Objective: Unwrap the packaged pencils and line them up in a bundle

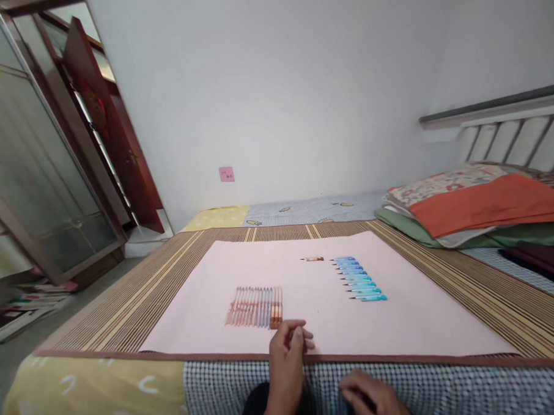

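Note:
My left hand [288,344] is over the near edge of a pink sheet [328,334], beside the lower end of a row of slim pens [251,306]. Its fingers are half curled and slightly apart, with nothing visible in them. The row's right end has a few pens with orange-brown ends [276,314]. My right hand [372,394] is lower, in front of the mat's edge, loosely curled with a gap between thumb and fingers; I see nothing in it. On the sheet's right lie several blue and turquoise pens [360,279] in a slanting column. Left of its top lies one orange-brown pen [313,259].
The sheet lies on a brown striped mat [125,306] over a bed with a checked and yellow cover [106,392]. Pillows [483,198] are stacked at the right by a white headboard [526,138]. A red-brown door [112,129] stands at the left.

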Motion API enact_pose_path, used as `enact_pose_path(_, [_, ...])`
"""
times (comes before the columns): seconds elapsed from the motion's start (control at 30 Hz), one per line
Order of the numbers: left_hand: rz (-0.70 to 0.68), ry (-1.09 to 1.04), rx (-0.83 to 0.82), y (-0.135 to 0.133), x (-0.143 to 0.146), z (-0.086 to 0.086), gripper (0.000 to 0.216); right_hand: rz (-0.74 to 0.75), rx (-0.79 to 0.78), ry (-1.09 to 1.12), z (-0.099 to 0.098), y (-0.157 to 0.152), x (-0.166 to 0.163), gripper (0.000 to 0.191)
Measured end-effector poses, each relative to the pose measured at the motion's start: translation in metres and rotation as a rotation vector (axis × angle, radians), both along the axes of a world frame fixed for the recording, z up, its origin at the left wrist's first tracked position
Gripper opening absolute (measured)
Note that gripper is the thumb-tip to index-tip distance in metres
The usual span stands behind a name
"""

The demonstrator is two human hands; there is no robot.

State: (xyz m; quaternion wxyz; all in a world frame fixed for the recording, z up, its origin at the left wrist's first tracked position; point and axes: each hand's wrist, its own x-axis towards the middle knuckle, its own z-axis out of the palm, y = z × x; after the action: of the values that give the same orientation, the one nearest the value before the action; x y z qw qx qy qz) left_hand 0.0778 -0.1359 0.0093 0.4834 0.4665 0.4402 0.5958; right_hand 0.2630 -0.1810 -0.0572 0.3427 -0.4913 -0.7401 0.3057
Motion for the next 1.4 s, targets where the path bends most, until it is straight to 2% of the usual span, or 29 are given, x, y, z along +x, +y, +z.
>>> enact_pose_path(0.07, [0.025,-0.027,0.032,0.032,0.019,0.007,0.032,-0.095,0.003,0.014,0.031,0.028,0.019,0.034])
enact_pose_path(0.17, [0.068,-0.08,0.022,0.072,0.039,0.006,0.027,-0.174,0.127,-0.026,0.07,0.087,0.042,0.029])
enact_pose_path(0.27, [0.155,-0.086,0.007,0.095,0.047,-0.008,0.026,-0.211,0.225,-0.181,0.087,0.163,0.053,0.026])
enact_pose_path(0.33, [0.227,-0.055,0.006,0.102,0.047,-0.018,0.026,-0.232,0.211,-0.395,0.085,0.216,0.053,0.027])
enact_pose_path(0.43, [0.267,0.022,0.028,0.108,0.045,-0.027,0.027,-0.252,0.158,-0.496,0.071,0.288,0.048,0.029])
enact_pose_path(0.5, [0.273,0.054,0.032,0.114,0.046,-0.026,0.026,-0.255,0.114,-0.567,0.058,0.322,0.041,0.031])
enact_pose_path(0.6, [0.296,0.054,0.007,0.123,0.047,-0.02,0.025,-0.229,0.07,-0.673,0.042,0.352,0.03,0.03])
enact_pose_path(0.73, [0.315,-0.009,-0.009,0.132,0.047,-0.013,0.025,-0.19,0.072,-0.778,0.033,0.363,0.02,0.027])
enact_pose_path(0.93, [0.338,-0.071,-0.022,0.138,0.034,-0.01,0.025,-0.137,0.077,-0.817,0.043,0.351,0.012,0.022])
enact_pose_path(1.07, [0.367,-0.118,-0.036,0.141,0.025,-0.01,0.024,-0.064,0.084,-0.777,0.048,0.314,0.008,0.017])
enact_pose_path(1.23, [0.376,-0.155,-0.049,0.144,0.017,-0.01,0.023,-0.027,0.083,-0.714,0.04,0.252,0.015,0.016])
enact_pose_path(1.4, [0.335,-0.152,-0.064,0.146,0.015,-0.013,0.022,-0.044,0.028,-0.504,0.033,0.211,0.029,0.019])
